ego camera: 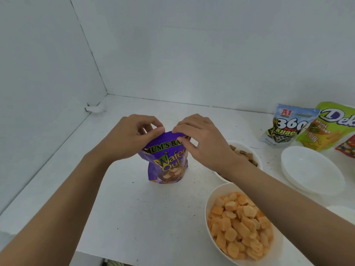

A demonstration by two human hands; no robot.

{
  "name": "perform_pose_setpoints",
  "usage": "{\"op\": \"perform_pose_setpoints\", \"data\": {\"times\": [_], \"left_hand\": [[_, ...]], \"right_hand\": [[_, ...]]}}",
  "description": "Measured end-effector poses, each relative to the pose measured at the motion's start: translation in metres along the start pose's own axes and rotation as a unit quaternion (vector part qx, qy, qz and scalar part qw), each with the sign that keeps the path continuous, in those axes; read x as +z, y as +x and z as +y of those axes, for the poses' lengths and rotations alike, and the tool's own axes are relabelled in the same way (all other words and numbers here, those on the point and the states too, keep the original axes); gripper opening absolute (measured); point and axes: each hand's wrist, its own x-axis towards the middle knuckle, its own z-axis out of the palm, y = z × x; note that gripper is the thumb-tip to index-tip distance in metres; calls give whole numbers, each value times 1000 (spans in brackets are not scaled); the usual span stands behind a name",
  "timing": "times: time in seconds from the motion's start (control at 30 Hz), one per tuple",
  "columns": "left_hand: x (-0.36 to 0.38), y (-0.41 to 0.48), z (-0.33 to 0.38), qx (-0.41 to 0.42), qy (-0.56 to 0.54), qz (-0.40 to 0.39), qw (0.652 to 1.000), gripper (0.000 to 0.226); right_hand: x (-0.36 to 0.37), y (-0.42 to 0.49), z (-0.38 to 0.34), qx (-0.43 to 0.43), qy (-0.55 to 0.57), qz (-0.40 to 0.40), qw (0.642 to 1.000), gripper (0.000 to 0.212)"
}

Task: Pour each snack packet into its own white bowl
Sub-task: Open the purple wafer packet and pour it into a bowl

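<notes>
White counter (124,208); left hand (130,137) and right hand (203,143) fingers pinch purple packet (167,162) at top, forearm half-hiding a bowl (251,148).

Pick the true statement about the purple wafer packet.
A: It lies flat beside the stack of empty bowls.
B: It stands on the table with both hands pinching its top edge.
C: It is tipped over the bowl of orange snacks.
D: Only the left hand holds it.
B: the purple wafer packet stands upright on the table, and the left hand and right hand both pinch its top edge.
</notes>
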Motion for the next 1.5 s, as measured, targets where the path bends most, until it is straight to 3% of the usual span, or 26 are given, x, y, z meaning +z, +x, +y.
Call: {"op": "perform_pose_setpoints", "data": {"times": [0.23, 0.4, 0.53, 0.63, 0.77, 0.9, 1.03, 1.2, 1.33, 1.5], "left_hand": [[-2, -2, 6, -50, -62, -53, 995, 17], [-2, -2, 14, -66, -33, -60, 995, 12], [-2, -3, 21, -79, -33, -92, 992, 12], [0, -4, 26, -97, -97, -98, 986, 13], [12, -11, 31, -101, -174, -70, 977, 14], [24, -17, 25, -71, -212, -20, 975, 7], [24, -23, 12, 17, -152, -46, 987, 14], [15, -16, 6, 105, -25, -40, 993, 12], [-1, -6, -7, 219, 141, -76, 962, 25], [-32, -3, -11, 274, 133, -108, 946, 23]], "right_hand": [[-6, 6, -4, 22, 36, -70, 997, 10], [-8, 15, -2, 10, 11, -119, 993, 9], [-5, 12, 3, 6, 25, -69, 997, 15], [-2, 6, 5, 12, 21, -18, 1000, 15], [-3, 2, 1, 30, 46, -37, 998, 16], [-7, 1, -3, 76, 143, -93, 982, 13], [-11, 3, -1, 111, 178, -97, 973, 10], [-16, 7, 1, 66, 158, -143, 975, 10], [-28, 5, 17, 26, 92, -171, 981, 12], [-41, -6, 34, 13, 22, -106, 994, 12]]}}
